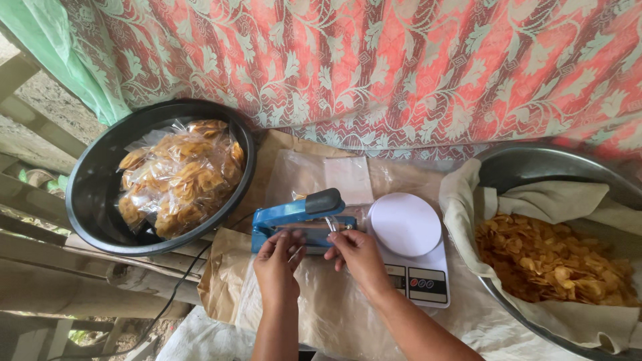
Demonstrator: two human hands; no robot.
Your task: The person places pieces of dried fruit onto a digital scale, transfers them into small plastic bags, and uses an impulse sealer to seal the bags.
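Head view: at the near centre of the desk (221,287), the left hand (277,264) and right hand (358,254) pinch the edges of a thin clear plastic bag (331,224) laid across a blue heat sealer (301,217). The film looks light, limp and slippery, best held taut by its mouth corners.

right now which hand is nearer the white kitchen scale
Right. The right hand is at the blue sealer's front edge, just beside the scale. The left hand is farther left, below the sealer's middle.
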